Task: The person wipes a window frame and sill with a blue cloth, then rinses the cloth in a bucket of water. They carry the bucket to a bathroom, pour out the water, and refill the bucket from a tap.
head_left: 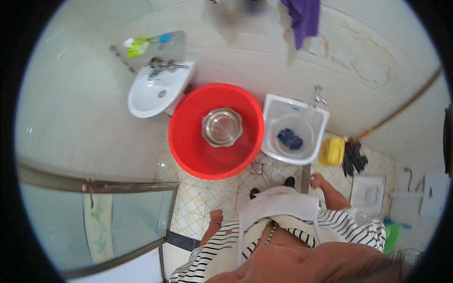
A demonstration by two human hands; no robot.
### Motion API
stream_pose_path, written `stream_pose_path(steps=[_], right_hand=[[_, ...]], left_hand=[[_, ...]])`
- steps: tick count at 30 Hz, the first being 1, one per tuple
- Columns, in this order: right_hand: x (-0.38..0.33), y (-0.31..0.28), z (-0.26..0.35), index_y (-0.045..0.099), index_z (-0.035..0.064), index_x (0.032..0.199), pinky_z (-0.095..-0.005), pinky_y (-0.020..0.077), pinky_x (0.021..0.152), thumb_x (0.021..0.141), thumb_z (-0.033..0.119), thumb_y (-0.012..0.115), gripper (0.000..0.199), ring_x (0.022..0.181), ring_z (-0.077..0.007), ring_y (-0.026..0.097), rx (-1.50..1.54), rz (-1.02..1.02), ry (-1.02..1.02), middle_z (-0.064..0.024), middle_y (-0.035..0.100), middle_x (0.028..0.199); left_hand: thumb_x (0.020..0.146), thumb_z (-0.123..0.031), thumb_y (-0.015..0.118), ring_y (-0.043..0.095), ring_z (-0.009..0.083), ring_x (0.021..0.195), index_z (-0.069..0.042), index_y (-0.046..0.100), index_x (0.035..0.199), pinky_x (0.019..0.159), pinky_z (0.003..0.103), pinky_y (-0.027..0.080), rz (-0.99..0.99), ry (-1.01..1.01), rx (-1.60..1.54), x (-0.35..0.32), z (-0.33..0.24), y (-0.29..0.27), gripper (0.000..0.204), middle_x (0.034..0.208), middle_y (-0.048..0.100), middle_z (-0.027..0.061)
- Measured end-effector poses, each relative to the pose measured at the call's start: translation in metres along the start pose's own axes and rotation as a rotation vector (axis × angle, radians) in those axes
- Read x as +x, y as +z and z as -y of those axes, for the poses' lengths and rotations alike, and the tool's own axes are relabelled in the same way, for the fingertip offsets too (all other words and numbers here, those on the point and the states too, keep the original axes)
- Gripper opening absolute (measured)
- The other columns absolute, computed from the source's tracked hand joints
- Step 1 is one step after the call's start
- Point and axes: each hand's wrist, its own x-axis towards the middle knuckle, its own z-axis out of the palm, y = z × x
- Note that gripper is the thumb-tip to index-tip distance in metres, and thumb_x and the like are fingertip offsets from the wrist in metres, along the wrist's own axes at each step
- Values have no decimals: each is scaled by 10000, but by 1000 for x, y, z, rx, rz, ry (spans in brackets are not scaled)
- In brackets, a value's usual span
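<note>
My left hand (216, 217), with a bracelet at the wrist, hangs beside my body on the left, apart from everything. Its fingers are mostly hidden from above. At my right side, my right hand (317, 180) is held with its fingers curled in, and nothing shows in it. In front of me stands a big red tub (186, 158), nearer to my left hand. Inside it sits a silvery basin (222, 127) with a wavy rim. Nearest to my right hand is a white square sink (315, 151), holding a clear round basin (278, 125) with dark blue cloth (290, 139) in it.
A white washbasin (141, 106) is mounted at the left, under a small shelf (165, 45). Right of the square sink are a yellow jug (332, 151), a black mop head (354, 159) and a squat toilet (368, 195). A framed glass door (130, 221) stands at left.
</note>
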Motion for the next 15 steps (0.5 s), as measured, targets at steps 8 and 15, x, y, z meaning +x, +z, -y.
stream_pose_path(steps=[8, 15], right_hand=[[-72, 59, 32, 577, 21, 1112, -330, 482, 423, 755, 73, 560, 360, 473, -194, 588, -36, -422, 25, -109, 606, 600], [-116, 134, 32, 593, 19, 1043, -340, 472, 425, 750, 98, 553, 305, 480, -205, 597, 120, -305, 190, -116, 604, 597]], left_hand=[[727, -293, 650, 651, 282, 651, -112, 640, 749, 547, 404, 498, 130, 312, 255, 0, 60, 17, 182, 727, 657, 94], [800, -129, 592, 590, 164, 564, -24, 617, 804, 487, 269, 452, 50, 163, -1081, 82, 4, -39, 108, 648, 591, 68]])
